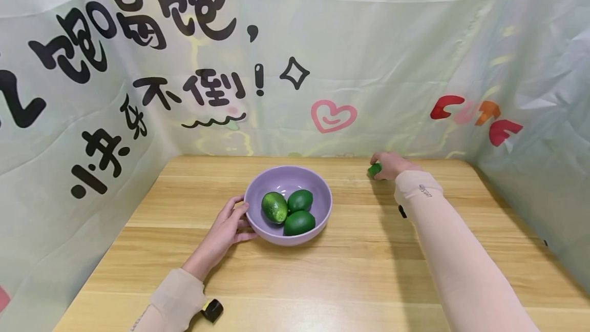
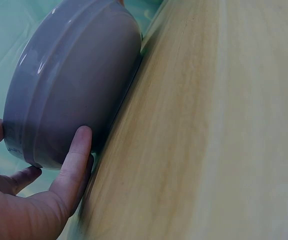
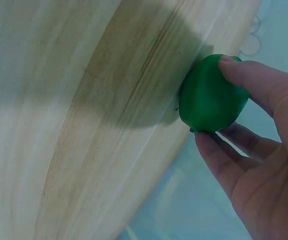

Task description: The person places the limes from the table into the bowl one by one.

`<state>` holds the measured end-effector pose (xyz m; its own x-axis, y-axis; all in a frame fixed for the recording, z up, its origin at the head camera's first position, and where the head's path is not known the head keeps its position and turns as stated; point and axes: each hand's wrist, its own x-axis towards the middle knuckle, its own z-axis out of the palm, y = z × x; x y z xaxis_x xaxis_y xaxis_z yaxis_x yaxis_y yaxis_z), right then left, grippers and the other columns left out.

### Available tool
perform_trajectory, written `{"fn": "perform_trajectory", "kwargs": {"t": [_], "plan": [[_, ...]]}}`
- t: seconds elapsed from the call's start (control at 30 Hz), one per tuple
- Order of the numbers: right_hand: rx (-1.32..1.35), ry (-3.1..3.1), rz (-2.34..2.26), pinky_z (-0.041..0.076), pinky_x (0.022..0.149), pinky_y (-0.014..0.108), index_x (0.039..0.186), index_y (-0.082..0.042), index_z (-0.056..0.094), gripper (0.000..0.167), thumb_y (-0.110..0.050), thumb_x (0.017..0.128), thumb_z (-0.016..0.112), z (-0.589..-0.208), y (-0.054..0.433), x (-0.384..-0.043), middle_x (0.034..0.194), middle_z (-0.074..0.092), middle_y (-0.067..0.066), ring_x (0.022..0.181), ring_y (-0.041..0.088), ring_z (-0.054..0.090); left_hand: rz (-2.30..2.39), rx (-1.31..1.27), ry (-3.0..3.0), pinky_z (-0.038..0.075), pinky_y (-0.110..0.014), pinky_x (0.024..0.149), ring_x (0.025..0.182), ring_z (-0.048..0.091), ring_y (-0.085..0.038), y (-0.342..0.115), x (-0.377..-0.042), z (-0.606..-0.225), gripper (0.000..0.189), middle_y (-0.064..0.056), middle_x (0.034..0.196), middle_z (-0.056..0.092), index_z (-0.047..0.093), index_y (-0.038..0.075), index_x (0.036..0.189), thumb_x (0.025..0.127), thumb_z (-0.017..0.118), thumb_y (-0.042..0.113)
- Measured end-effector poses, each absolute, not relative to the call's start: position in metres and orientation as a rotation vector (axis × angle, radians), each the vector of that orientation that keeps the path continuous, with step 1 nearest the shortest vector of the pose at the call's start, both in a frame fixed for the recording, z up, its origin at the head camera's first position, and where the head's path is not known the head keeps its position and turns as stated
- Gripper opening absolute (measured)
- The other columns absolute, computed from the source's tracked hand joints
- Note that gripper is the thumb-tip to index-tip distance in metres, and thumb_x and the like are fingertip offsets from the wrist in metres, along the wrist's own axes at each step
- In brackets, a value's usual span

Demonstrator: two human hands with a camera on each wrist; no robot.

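A purple bowl point(image 1: 288, 240) stands on the table, holding several green limes point(image 1: 299, 223). At its left side my left hand point(image 1: 227, 224) touches the outer wall with spread fingers. In the left wrist view, one fairly straight finger point(image 2: 75, 152) lies along the bowl's side point(image 2: 84, 75), low and near the tabletop. Toward the table's far edge, my right hand point(image 1: 391, 164) pinches another green lime point(image 1: 374, 169). The right wrist view shows this lime point(image 3: 209, 97) between the thumb on top and the fingertips below, close over the wood.
The wooden table point(image 1: 350, 275) ends at the back against a pale printed cloth point(image 1: 392, 65), which also hangs along both sides. A shadow of the right arm falls across the wood. A small black device point(image 1: 213, 310) sits at the left wrist.
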<state>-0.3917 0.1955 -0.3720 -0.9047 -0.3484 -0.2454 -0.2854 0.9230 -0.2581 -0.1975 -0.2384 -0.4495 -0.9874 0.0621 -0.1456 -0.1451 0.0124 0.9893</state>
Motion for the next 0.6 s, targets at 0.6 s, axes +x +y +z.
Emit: {"fn": "perform_trajectory", "kwargs": {"t": [0.6], "plan": [[-0.473, 2.79, -0.326, 0.056, 0.104, 0.06, 0.141, 0.005, 0.057, 0.044, -0.005, 0.101, 0.073, -0.3716, 0.1912, -0.3866, 0.144, 0.058, 0.035, 0.131, 0.05, 0.057, 2.114, -0.095, 2.12, 0.067, -0.045, 0.098, 0.112, 0.074, -0.027, -0.2381, -0.1975, -0.4489, 0.046, -0.027, 0.145, 0.055, 0.04, 0.018, 0.16, 0.117, 0.043, 0.035]]}}
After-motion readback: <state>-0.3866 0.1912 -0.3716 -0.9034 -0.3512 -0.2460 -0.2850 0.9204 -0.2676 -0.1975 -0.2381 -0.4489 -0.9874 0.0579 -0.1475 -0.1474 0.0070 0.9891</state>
